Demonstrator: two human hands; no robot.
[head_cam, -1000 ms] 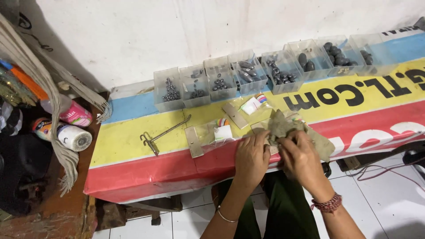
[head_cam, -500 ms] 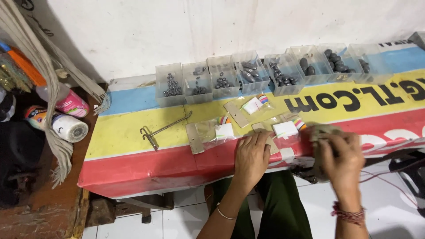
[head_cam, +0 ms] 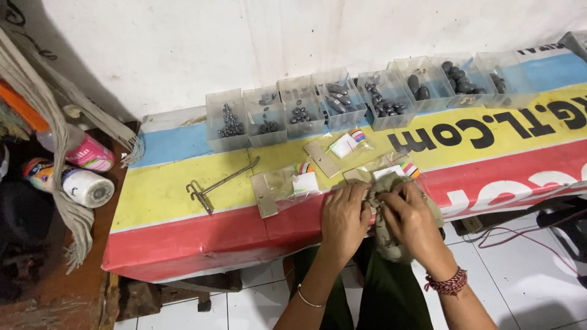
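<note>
Table: long, covered by a blue, yellow and red striped banner, running along the white wall; its right end is cut off by the frame. Row of clear plastic boxes on the blue stripe, each holding dark metal pieces; their shapes are too small to tell. Metal hook lies on the yellow stripe, apart from your hands. Clear packets with small cards lie just above your hands.

Your left hand and right hand meet at the table's front edge, fingers curled and pinching an olive-grey cloth pouch between them. Half a second ago your right hand held the pouch off to the right, well apart from the left; now both hands are on it. The pouch's contents are hidden by your fingers.
</note>
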